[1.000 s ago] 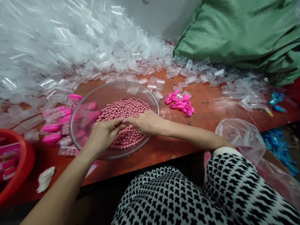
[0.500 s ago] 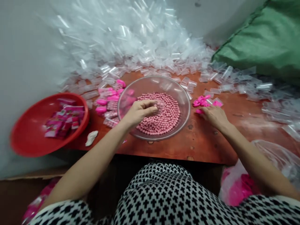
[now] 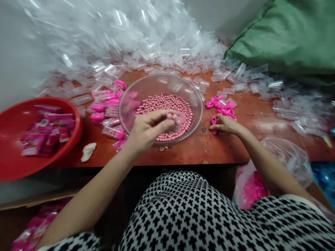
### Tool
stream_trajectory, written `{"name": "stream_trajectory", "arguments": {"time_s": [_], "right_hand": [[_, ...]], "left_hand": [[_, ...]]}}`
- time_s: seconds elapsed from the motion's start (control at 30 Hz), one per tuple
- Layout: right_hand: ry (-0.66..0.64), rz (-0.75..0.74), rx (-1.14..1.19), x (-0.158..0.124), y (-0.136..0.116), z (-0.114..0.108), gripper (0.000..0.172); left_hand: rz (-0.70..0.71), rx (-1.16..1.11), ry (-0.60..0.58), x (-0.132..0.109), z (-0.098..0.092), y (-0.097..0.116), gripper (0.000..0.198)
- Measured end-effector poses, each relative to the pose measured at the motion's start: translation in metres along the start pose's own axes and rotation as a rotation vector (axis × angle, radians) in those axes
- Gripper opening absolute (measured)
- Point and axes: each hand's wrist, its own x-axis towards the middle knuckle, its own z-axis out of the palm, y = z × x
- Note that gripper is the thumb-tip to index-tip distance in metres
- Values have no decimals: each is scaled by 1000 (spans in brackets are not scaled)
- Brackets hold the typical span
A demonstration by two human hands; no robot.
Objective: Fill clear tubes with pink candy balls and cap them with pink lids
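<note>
A clear bowl (image 3: 200, 115) of small pink beads (image 3: 167, 101) stands on the table. Over its front part, my left hand (image 3: 150, 130) is closed on a clear tube (image 3: 176, 120) with pink beads in it. To the right of the bowl, my right hand (image 3: 225, 124) has its fingertips closed on a bright pink cap (image 3: 214, 121) at the table surface. Other pink caps (image 3: 226, 108) lie just behind that hand. Left of the bowl are several bead-filled tubes with pink caps (image 3: 111, 111).
A red basin (image 3: 15, 164) holding pink packets (image 3: 49, 130) sits at the left. Clear empty tubes (image 3: 167, 52) are heaped at the back. A green sack (image 3: 285, 38) is at the back right, a plastic bag (image 3: 288, 153) at the front right. A white scrap (image 3: 88, 152) lies near the front edge.
The view has shifted, so the table's contents appear further left and higher. My right hand has drawn a pink cap nearer, away from the pile. Beads in the left hand's tube show more clearly.
</note>
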Motion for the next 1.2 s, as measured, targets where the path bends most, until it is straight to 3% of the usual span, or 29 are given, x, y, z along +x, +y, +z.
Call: {"name": "stream_trajectory", "arguments": {"time_s": [0.1,0.2,0.37,0.5,0.57,0.7,0.8,0.93,1.2], "right_hand": [[99,-35,-221,-1,6,-9,63],[197,-49,-343,-8,8,-13,69],[306,23,-384,-14,-2,-7,47],[335,-39,-434,-16,-14,4,26],[352,-199,-295,-25,-22,15,26],[269,-658,71,-59,-39,45,27],[301,-870,14,-77,-50,65,26],[328,-923,-122,-82,-56,73,27],[247,-949,-347,-90,-64,59,28]], "left_hand": [[55,151,-201,-36,22,-3,18],[66,172,-316,-59,43,-31,16],[5,219,-200,-62,59,-90,19],[27,266,-98,-52,60,-115,22],[74,296,-64,-48,60,-122,22],[222,375,-14,-42,58,-134,23],[310,429,8,-40,55,-143,23],[375,454,14,-40,54,-153,25],[468,492,21,-39,59,-159,22]]}}
